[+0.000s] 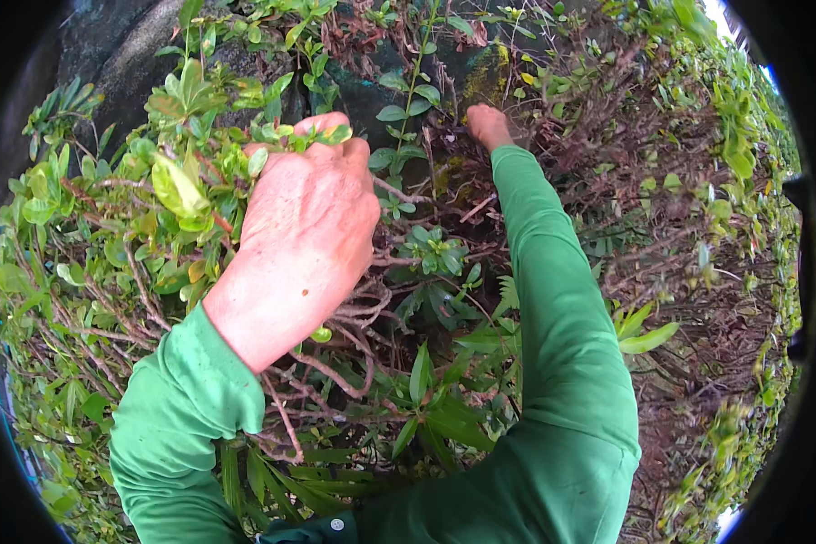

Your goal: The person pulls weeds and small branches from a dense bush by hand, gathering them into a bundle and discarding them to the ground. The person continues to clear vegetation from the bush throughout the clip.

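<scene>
My left hand (306,211) is large in view, back up, with its fingers curled in at the top of a shrub. A leafy shoot (306,139) comes out at its fingertips, and the hand appears closed on it; the palm side is hidden. Farther off, my right hand (487,126) reaches deep between the bushes with its fingers curled. Thin dark stems (452,129) lie right beside those fingers. Whatever they may hold is too small and hidden to make out. An upright vine with paired leaves (408,112) stands between the two hands.
Dense bare woody branches (360,326) tangle below my left hand. A brown twiggy hedge (680,224) crowds my right arm. Dark stone-like surface (129,61) rises behind the shrub at upper left. Long-leaved plants (442,421) grow close to my body. Dry brown leaves (353,34) hang at the top.
</scene>
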`<state>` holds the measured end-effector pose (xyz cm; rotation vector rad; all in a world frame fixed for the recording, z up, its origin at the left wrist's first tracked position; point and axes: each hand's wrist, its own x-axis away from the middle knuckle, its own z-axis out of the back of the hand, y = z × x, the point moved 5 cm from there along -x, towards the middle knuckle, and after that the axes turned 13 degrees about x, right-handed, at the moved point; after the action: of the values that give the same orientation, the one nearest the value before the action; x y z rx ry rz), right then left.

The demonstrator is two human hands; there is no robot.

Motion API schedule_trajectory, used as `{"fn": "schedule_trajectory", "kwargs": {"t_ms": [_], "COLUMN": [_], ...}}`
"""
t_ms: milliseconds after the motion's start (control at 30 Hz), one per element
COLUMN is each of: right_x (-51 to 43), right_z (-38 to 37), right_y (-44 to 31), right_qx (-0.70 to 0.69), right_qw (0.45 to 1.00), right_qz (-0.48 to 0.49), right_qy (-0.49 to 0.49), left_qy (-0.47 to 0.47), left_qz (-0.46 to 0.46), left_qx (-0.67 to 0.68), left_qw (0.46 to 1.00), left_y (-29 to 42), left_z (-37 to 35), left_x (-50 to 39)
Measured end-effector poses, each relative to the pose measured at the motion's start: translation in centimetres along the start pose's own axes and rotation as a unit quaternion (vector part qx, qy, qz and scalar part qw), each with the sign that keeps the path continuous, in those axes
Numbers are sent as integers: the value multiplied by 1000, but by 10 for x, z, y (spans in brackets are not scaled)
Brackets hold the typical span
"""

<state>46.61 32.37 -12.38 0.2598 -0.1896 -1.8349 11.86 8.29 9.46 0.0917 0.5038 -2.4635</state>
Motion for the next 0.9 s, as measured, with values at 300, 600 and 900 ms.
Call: {"fn": "schedule_trajectory", "kwargs": {"t_ms": [300, 600, 900], "right_x": [0, -2, 39], "right_z": [-16, 38, 121], "right_y": [-2, 63, 83], "right_qx": [-24, -149, -308], "right_qw": [999, 976, 890], "right_qz": [21, -76, -6], "right_qy": [32, 139, 335], "left_qy": [-29, -37, -18], "left_qz": [3, 3, -2], "left_qx": [-60, -57, -35], "left_qw": [998, 998, 999], "left_y": [5, 3, 5], "left_z": [11, 9, 10], "left_x": [1, 2, 6]}}
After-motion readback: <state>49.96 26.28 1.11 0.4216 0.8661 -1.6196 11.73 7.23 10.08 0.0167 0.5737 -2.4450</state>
